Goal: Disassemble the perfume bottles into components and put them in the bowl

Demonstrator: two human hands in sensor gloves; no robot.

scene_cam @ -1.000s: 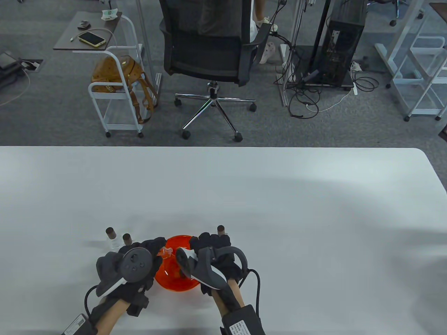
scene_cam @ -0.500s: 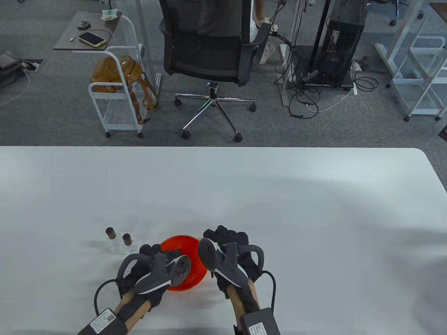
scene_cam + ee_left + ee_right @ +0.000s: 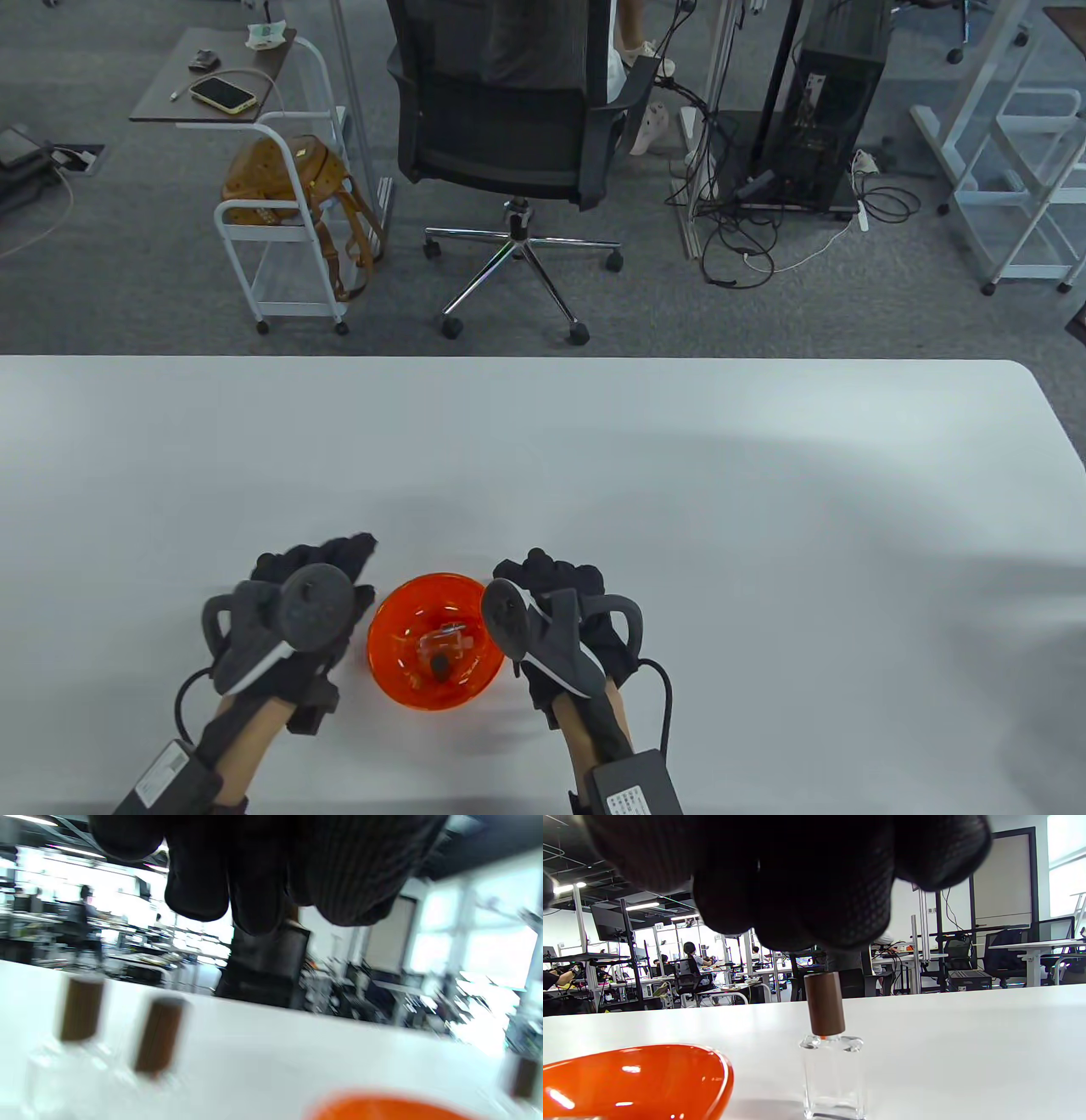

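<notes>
An orange bowl [image 3: 397, 686] sits near the table's front edge between my hands; inside lie a clear bottle body [image 3: 447, 638] and a brown cap [image 3: 439, 666]. My left hand [image 3: 316, 567] hovers left of the bowl with loose fingers [image 3: 254, 878], holding nothing. It covers two brown-capped bottles in the table view; the left wrist view shows them, one bottle [image 3: 80, 1010] and its neighbour [image 3: 159, 1035], blurred. My right hand [image 3: 551, 579] hangs just above a third upright bottle [image 3: 833, 1073]. Its fingers [image 3: 797, 878] stop short of the brown cap [image 3: 824, 1005].
The white table [image 3: 679, 509] stretches far and right of the bowl [image 3: 628, 1077]. Beyond its far edge stand an office chair [image 3: 509, 127], a white cart [image 3: 288, 229] with a brown bag, and a computer tower with cables.
My left hand swung from over the bowl to the left, above the two capped bottles. A bottle body and a cap now show in the bowl. My right hand has held still for half a second.
</notes>
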